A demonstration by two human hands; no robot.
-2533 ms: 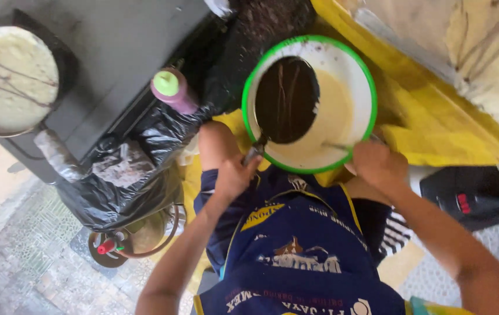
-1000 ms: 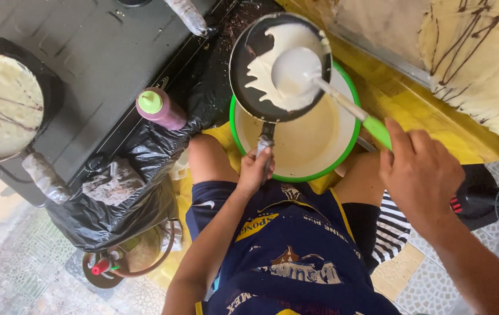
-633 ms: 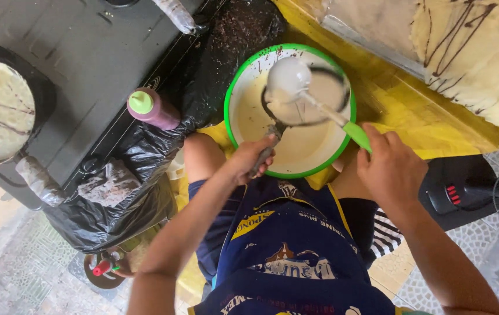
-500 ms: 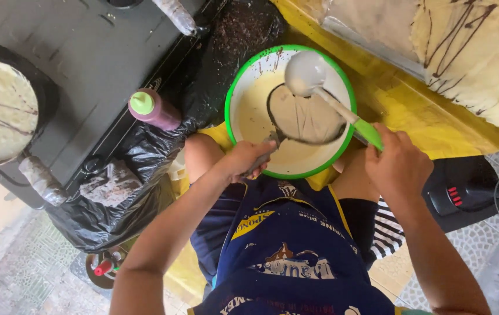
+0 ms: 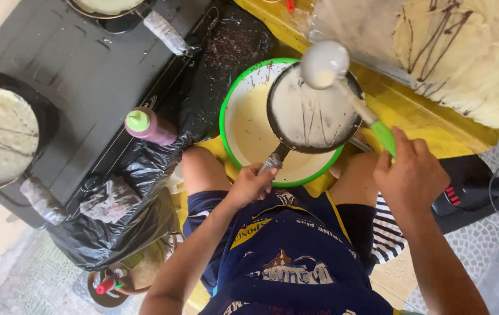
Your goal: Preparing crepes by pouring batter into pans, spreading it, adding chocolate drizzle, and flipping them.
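Our left hand (image 5: 249, 185) has its grip closed round the wrapped handle of a small black pan (image 5: 313, 114), coated with pale batter and held tilted over the green-rimmed bowl (image 5: 248, 125) of batter on our lap. Our right hand (image 5: 411, 176) grips the green handle of a ladle (image 5: 324, 63), its batter-coated cup above the pan's far rim. Beside the bowl, a purple squeeze bottle (image 5: 148, 125) stands at the black stove's (image 5: 86, 70) near edge.
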